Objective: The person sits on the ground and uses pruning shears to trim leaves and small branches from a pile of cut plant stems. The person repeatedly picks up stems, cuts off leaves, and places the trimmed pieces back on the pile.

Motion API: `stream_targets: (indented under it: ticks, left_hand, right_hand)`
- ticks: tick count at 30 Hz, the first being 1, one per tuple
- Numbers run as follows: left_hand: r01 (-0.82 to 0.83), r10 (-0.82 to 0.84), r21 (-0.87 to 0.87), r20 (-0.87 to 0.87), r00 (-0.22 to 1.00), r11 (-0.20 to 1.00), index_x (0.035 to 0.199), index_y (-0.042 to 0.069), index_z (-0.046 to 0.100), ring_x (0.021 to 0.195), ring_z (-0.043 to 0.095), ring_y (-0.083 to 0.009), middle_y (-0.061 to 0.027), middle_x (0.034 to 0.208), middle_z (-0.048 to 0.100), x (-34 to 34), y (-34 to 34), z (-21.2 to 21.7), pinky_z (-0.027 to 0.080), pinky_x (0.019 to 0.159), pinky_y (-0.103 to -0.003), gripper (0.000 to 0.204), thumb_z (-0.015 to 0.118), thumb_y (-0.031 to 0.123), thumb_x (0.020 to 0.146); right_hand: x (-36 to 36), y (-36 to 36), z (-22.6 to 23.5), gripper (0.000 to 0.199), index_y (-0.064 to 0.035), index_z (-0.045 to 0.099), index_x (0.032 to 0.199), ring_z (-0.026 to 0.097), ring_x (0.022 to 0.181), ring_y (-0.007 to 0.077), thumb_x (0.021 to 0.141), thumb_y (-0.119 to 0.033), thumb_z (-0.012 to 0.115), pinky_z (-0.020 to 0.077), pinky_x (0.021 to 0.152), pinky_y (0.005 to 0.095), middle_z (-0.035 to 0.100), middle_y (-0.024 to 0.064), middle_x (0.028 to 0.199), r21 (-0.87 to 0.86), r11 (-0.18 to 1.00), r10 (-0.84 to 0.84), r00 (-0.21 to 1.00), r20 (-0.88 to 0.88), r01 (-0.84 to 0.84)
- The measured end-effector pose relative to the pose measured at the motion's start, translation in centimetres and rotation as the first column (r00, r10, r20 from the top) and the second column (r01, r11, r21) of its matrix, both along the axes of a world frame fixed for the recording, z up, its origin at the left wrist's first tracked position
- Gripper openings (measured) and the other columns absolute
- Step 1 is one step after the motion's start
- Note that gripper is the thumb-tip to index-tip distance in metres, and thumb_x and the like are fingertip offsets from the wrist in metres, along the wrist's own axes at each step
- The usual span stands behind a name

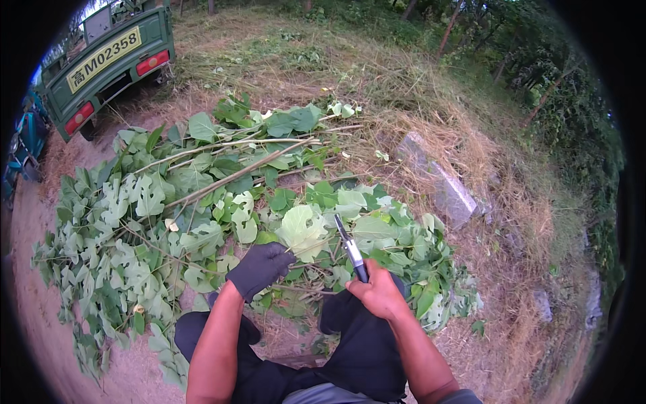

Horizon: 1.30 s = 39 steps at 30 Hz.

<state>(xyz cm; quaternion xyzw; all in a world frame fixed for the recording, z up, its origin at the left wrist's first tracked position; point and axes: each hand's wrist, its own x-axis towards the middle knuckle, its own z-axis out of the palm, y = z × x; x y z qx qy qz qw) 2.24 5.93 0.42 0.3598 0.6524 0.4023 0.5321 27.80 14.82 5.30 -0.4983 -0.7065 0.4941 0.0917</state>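
My left hand (261,269), in a dark grey glove, is closed in a pinch on a thin leafy twig. A broad pale green leaf (301,230) stands just beyond its fingertips. My bare right hand (379,291) is wrapped round the dark handle of pruning shears (350,246), whose blades point up and away, to the right of that leaf. Both hands are above a spread of cut leafy branches (195,237), with my knees on either side below. Whether the blades touch a stem I cannot tell.
Long bare stems (232,174) lie across the pile's far side. A stone slab (449,192) rests in dry grass at the right. Beyond the pile, at the far left, stands a green truck (124,64), with a blue vehicle (28,138) beside it. Trees (545,74) line the far right.
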Motion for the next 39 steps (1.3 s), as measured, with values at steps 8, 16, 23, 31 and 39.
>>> stream_targets:
  ticks: [8,16,23,31,39]
  left_hand:
    - [-0.216,0.222,-0.075,0.077,0.972,0.974,0.097,0.001,0.065,0.06,0.053,-0.0087,-0.0038,0.074,0.062,-1.0,-0.2,0.0,0.043,0.053,-0.024,0.023,0.063,0.024,0.091]
    - [-0.032,0.094,0.197,-0.314,0.945,0.98,0.109,-0.001,0.062,0.083,0.065,-0.0334,-0.0213,0.091,0.067,2.3,3.2,-2.6,0.051,0.077,-0.04,0.033,0.058,0.025,0.089]
    - [0.233,-0.123,0.113,-0.593,0.796,0.966,0.131,-0.001,0.052,0.113,0.059,-0.0388,-0.0241,0.126,0.059,8.0,6.7,-3.6,0.046,0.097,-0.041,0.071,0.055,0.056,0.089]
    - [0.001,0.015,0.035,-0.454,0.891,0.999,0.11,0.003,0.068,0.1,0.065,-0.0306,-0.0167,0.111,0.068,4.4,3.3,-8.3,0.049,0.09,-0.039,0.045,0.059,0.043,0.09]
    - [-0.705,0.719,-0.158,0.25,0.648,0.691,0.092,0.006,0.058,0.066,0.051,-0.0164,-0.0043,0.074,0.055,-4.8,-1.7,-22.1,0.044,0.06,-0.032,0.017,0.06,0.023,0.09]
  right_hand:
    - [1.8,2.3,-1.1,0.021,0.0025,0.053,0.095,0.063,0.061,0.0174,0.082,-0.009,0.066,0.0545,0.056,0.0313,0.06,0.0092,0.075,-0.361,0.906,-0.35,0.871,-0.346,0.221]
    - [1.8,2.3,-2.0,0.02,0.0028,0.056,0.097,0.066,0.062,0.0196,0.084,-0.009,0.065,0.0559,0.057,0.0308,0.064,0.0115,0.078,-0.425,0.891,-0.389,0.749,-0.536,0.159]
    - [2.1,1.8,-2.5,0.025,0.0048,0.054,0.103,0.065,0.069,0.019,0.083,-0.008,0.062,0.0594,0.06,0.0354,0.063,0.0125,0.087,-0.4,0.897,-0.411,0.683,-0.603,0.187]
    - [1.7,1.6,-3.1,0.029,0.006,0.053,0.108,0.065,0.07,0.0193,0.084,-0.008,0.061,0.0593,0.06,0.0356,0.063,0.0132,0.089,-0.337,0.924,-0.355,0.725,-0.59,0.178]
    - [1.0,1.9,-3.8,0.045,0.0087,0.047,0.123,0.066,0.074,0.0217,0.084,-0.009,0.061,0.0595,0.064,0.0385,0.063,0.016,0.095,-0.343,0.925,-0.356,0.691,-0.629,0.164]
